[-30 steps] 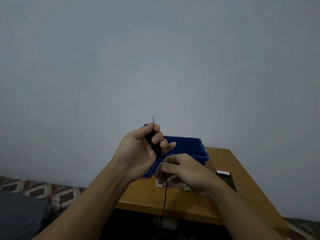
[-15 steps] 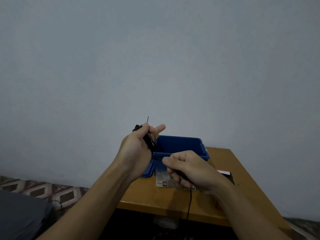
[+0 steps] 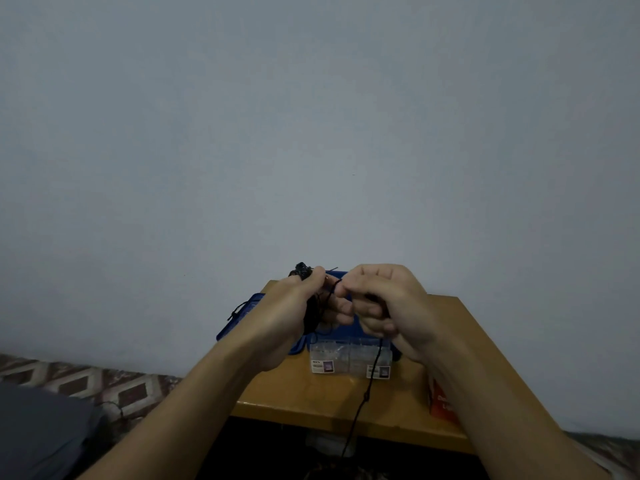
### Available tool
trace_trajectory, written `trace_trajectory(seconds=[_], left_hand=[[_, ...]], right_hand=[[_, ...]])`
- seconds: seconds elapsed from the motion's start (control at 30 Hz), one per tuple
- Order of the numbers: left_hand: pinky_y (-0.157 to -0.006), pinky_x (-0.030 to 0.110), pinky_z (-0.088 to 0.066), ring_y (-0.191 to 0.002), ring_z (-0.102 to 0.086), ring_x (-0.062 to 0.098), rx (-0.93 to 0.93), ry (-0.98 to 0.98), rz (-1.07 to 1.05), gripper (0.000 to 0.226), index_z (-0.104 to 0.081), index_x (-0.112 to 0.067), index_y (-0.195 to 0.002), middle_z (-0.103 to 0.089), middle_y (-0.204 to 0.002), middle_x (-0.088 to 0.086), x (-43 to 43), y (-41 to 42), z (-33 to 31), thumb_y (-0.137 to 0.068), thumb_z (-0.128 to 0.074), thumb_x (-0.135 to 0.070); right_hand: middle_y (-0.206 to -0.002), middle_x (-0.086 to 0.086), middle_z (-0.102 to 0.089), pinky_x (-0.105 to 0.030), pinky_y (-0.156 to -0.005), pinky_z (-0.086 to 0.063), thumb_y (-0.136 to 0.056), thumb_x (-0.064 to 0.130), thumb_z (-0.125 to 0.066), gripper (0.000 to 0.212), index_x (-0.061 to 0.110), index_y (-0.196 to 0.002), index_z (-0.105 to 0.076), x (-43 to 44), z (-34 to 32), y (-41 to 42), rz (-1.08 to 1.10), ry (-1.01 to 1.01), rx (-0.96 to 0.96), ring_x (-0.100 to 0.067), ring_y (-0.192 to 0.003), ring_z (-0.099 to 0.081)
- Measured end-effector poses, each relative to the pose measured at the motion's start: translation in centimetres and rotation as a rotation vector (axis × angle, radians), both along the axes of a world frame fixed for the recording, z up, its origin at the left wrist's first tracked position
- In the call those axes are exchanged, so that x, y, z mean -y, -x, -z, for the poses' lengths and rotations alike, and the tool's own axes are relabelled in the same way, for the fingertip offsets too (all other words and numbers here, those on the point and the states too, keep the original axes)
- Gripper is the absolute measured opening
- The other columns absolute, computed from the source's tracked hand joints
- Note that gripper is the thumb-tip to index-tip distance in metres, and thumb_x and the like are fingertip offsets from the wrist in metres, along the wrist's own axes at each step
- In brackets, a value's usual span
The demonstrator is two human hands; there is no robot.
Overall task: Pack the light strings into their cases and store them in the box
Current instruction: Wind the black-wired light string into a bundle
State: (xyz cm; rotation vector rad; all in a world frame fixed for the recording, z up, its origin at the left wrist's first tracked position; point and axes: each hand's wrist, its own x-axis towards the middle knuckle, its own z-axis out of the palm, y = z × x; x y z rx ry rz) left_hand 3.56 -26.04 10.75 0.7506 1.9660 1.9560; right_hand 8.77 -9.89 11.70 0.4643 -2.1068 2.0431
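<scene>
I see the black light string [image 3: 313, 308] bunched in a coil inside my left hand [image 3: 292, 315], whose fingers are curled tight around it, a dark knot of it sticking out above the thumb. My right hand [image 3: 388, 306] is just beside the left, fingers bent in, pinching a strand of the string between thumb and forefinger. From under the right hand a loose length of the string drops down past the front edge of the surface [image 3: 450, 341] into the dark below.

Both hands hang above the blue box [image 3: 239, 323], which sits at the back of the wooden surface near the wall [image 3: 311, 133]; I cannot tell what is inside it. Just in front of the box lie two clear cases [image 3: 349, 358] side by side, with small labels on their near faces. An orange carton [image 3: 445, 403] shows near my right forearm. To the left, patterned floor [image 3: 86, 386] runs along the wall.
</scene>
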Motion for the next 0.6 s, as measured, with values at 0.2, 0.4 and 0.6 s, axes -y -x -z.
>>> trace_trajectory(seconds=[0.2,0.4,0.6], left_hand=[[-0.067,0.037,-0.048,-0.059,-0.059,0.022,-0.043,0.119,0.03,0.058,-0.059,0.007,-0.108,-0.064,-0.067,0.013,0.0,0.0,0.3,-0.109,-0.029,-0.043],[-0.047,0.03,-0.028,-0.046,-0.019,0.018,0.023,0.115,0.187,0.07,-0.057,-0.008,-0.075,-0.025,-0.049,0.003,0.3,-0.5,0.1,-0.099,-0.026,-0.066],[-0.046,0.03,-0.025,-0.038,-0.011,0.016,0.169,0.038,0.523,0.081,-0.048,-0.011,-0.065,-0.02,-0.042,-0.004,1.0,0.2,-0.1,-0.088,-0.015,-0.082]], right_hand=[[-0.046,-0.004,-0.049,-0.019,-0.033,-0.026,-0.098,0.013,-0.059,0.022,0.0,-0.085,-0.072,-0.1,-1.3,-0.5,-0.021,-0.147,-0.05,-0.009,-0.029,-0.031],[-0.05,-0.002,-0.047,-0.021,-0.037,-0.029,-0.098,0.02,-0.062,0.025,-0.001,-0.087,-0.068,-0.3,-1.4,-0.2,0.071,-0.176,-0.113,-0.011,-0.036,-0.035],[-0.052,-0.001,-0.047,-0.024,-0.041,-0.028,-0.093,0.027,-0.067,0.018,0.015,-0.08,-0.072,-0.3,-0.5,0.5,0.082,-0.155,-0.131,-0.012,-0.039,-0.034]])
